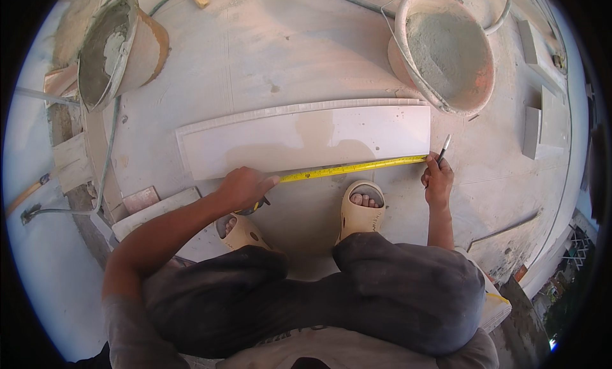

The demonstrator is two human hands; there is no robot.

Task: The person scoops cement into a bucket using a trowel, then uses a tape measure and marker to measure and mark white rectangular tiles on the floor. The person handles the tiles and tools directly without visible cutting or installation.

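Observation:
A long pale tile strip lies on the floor in front of my feet, with another strip edge showing just behind it. Along its near edge stretches a yellow tape measure. My left hand is closed round the tape's case end, most of which the hand hides. At the strip's right end, my right hand pinches the tip of the blade. A pen or marker with a white upper part also sticks up from the fingers of that hand.
Two buckets of grey mortar stand beyond the strip, one tilted at far left and one at far right. Cut tile pieces lie at the right. A hose runs down the left side, near a wooden-handled tool.

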